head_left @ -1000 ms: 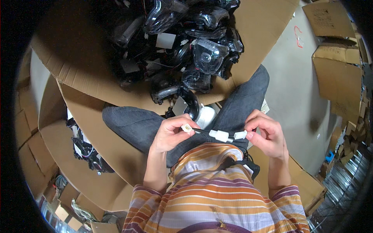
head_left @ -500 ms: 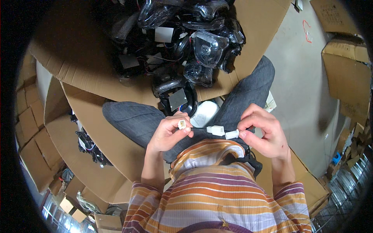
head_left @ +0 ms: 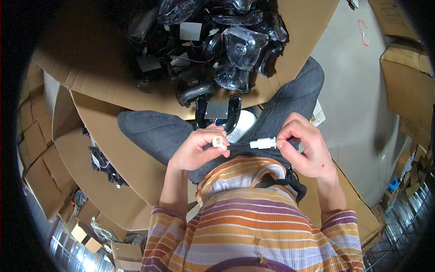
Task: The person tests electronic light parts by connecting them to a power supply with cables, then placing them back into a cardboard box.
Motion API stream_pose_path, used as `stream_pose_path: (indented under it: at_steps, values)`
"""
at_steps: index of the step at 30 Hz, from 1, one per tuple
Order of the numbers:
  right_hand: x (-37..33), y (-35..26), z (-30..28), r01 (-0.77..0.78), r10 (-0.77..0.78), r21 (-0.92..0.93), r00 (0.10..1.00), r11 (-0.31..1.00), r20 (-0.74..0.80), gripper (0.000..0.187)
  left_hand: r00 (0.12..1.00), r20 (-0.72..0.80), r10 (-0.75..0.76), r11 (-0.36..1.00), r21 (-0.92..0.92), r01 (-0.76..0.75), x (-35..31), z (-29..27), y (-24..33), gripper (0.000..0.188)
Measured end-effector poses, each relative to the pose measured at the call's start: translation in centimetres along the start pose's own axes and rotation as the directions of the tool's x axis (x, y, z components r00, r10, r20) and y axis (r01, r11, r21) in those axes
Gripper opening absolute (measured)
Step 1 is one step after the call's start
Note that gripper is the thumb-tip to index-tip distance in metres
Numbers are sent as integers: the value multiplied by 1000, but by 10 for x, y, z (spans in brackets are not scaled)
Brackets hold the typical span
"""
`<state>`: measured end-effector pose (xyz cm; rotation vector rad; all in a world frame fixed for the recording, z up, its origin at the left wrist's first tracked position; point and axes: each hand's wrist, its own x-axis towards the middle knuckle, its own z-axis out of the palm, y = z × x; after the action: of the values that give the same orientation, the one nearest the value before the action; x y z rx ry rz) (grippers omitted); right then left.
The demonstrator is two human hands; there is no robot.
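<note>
My left hand is closed in a pinch on a white wire connector, whose open end points up. A dark cable runs from it towards a pair of white connectors that lie end to end in one line. My right hand pinches the right end of that pair between thumb and fingers. Just beyond my left hand is a black lamp housing with a grey plate and coloured wires, the lower part hidden by my fingers.
A heap of clear and black lamp units lies on a large cardboard box ahead. More wired parts rest in the carton at left. Stacked cartons stand at right on the grey floor. My legs spread below the heap.
The two white connectors by my right hand were at an angle to each other and are now in line. Both hands have shifted slightly up, and the lamp housing has turned more upright.
</note>
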<state>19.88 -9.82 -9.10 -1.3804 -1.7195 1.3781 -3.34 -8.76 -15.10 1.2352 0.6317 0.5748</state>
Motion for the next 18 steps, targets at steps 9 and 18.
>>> stream_pose_path:
  at_steps: [9, 18]
  values:
    - [-15, 8, -28, -98, 127, 203, 983, 974, -131, 1, 535, -839, 105, 993, 120, -6, -104, -9, 99, 28]
    - [-5, 10, -13, -127, 123, 170, 992, 977, 35, 1, 214, -783, 583, 101, 331, 938, -301, -111, 182, 27]
